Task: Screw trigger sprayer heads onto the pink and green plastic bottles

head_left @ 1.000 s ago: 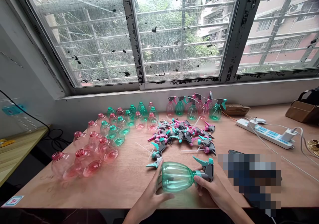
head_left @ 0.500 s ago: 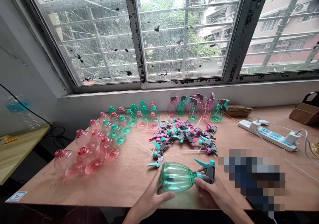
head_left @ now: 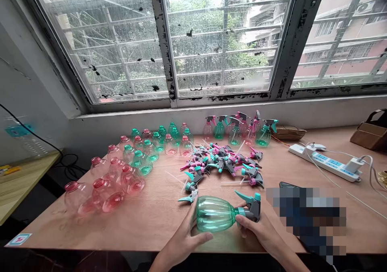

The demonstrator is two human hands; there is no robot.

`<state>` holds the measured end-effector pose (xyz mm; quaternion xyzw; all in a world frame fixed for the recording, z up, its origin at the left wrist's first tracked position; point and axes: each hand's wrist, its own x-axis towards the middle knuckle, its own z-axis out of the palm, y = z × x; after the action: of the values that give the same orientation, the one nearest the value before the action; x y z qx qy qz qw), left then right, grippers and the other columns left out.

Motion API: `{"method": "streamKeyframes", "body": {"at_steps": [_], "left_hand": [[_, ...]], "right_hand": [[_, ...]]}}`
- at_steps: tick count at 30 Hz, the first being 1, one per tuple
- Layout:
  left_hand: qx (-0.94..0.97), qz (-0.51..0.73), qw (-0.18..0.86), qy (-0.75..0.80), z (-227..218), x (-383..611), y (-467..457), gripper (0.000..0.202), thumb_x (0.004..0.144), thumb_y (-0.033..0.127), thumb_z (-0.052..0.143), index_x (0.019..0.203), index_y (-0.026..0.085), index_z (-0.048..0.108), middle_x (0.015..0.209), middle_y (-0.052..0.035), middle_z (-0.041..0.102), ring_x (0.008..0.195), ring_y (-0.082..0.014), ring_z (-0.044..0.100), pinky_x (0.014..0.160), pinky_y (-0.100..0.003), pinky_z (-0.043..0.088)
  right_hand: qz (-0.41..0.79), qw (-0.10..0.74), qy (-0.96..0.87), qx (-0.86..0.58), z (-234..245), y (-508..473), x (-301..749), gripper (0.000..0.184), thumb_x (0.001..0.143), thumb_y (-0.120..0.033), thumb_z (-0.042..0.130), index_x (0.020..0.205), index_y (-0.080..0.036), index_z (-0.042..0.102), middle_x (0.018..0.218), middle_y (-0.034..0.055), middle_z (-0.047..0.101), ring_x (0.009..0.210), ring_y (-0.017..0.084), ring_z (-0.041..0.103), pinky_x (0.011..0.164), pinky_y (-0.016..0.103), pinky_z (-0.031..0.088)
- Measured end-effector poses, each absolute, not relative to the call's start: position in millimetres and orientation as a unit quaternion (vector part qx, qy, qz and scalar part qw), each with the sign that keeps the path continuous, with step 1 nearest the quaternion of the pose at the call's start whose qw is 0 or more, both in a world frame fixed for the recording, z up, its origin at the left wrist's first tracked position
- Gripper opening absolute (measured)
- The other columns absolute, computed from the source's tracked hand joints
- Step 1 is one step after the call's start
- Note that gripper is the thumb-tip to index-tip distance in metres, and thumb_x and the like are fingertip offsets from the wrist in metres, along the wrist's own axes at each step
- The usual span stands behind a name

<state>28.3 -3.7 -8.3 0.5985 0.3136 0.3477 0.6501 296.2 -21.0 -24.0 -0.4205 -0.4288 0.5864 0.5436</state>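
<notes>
A clear green spray bottle (head_left: 215, 214) lies on its side near the table's front edge, held between both hands. My left hand (head_left: 184, 235) wraps the bottle's base, fingers curled around it. My right hand (head_left: 256, 229) grips the neck, where a grey and teal trigger spray head (head_left: 252, 205) sits on the bottle. A loose teal trigger head (head_left: 189, 197) lies just left of the bottle's base.
A pile of loose pink and teal trigger heads (head_left: 223, 163) lies mid-table. Open pink bottles (head_left: 105, 185) and green bottles (head_left: 151, 147) stand at the left, several capped bottles (head_left: 238, 129) at the back. A power strip (head_left: 326, 162) and cardboard box (head_left: 370, 136) sit right.
Both hands keep hold of the green bottle in nearly the same spot; only slight shifts of the hands and the view.
</notes>
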Motion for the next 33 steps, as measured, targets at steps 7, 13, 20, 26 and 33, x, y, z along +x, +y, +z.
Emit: {"method": "streamKeyframes", "body": {"at_steps": [7,13,20,26,33], "left_hand": [[0.599,0.349,0.650,0.311,-6.3,29.2,-4.3,0.114,0.086,0.035,0.086,0.167,0.041,0.006,0.175,-0.0056,0.028,0.161,-0.0343,0.028,0.132,-0.052,0.023],[0.601,0.355,0.645,0.312,-5.7,29.2,-3.7,0.115,0.086,0.033,0.085,0.167,0.041,0.004,0.176,-0.0051,0.025,0.161,-0.0343,0.027,0.132,-0.050,0.022],[0.582,0.362,0.652,0.325,-6.3,30.4,-4.3,0.116,0.086,0.041,0.086,0.168,0.040,0.003,0.179,-0.0063,0.015,0.163,-0.0342,0.019,0.132,-0.050,0.023],[0.573,0.355,0.666,0.319,-4.9,31.7,-1.3,0.113,0.084,0.040,0.088,0.168,0.038,0.012,0.176,-0.0066,0.028,0.162,-0.0366,0.022,0.132,-0.053,0.024],[0.568,0.354,0.670,0.320,0.2,31.0,1.7,0.120,0.082,0.028,0.090,0.167,0.042,0.007,0.174,-0.0074,0.032,0.160,-0.0353,0.029,0.131,-0.052,0.027]], "right_hand": [[0.587,0.547,-0.426,-0.417,-22.0,-22.1,295.8,0.046,0.074,-0.056,0.091,0.092,-0.021,0.066,0.057,-0.0043,0.068,0.046,0.015,0.058,0.050,0.029,0.047],[0.584,0.551,-0.425,-0.418,-20.8,-21.6,295.5,0.049,0.073,-0.055,0.093,0.095,-0.022,0.064,0.057,-0.0038,0.070,0.047,0.015,0.059,0.048,0.028,0.046],[0.584,0.554,-0.423,-0.417,-20.7,-21.4,296.0,0.046,0.074,-0.053,0.093,0.092,-0.022,0.063,0.055,-0.0053,0.069,0.044,0.013,0.058,0.049,0.026,0.046],[0.585,0.560,-0.413,-0.416,-25.8,-21.2,297.6,0.048,0.074,-0.053,0.093,0.095,-0.023,0.061,0.057,-0.0057,0.069,0.045,0.014,0.058,0.047,0.026,0.045],[0.586,0.557,-0.415,-0.417,-24.4,-20.4,296.6,0.048,0.074,-0.054,0.092,0.093,-0.023,0.061,0.056,-0.0060,0.068,0.044,0.012,0.055,0.046,0.025,0.044]]}}
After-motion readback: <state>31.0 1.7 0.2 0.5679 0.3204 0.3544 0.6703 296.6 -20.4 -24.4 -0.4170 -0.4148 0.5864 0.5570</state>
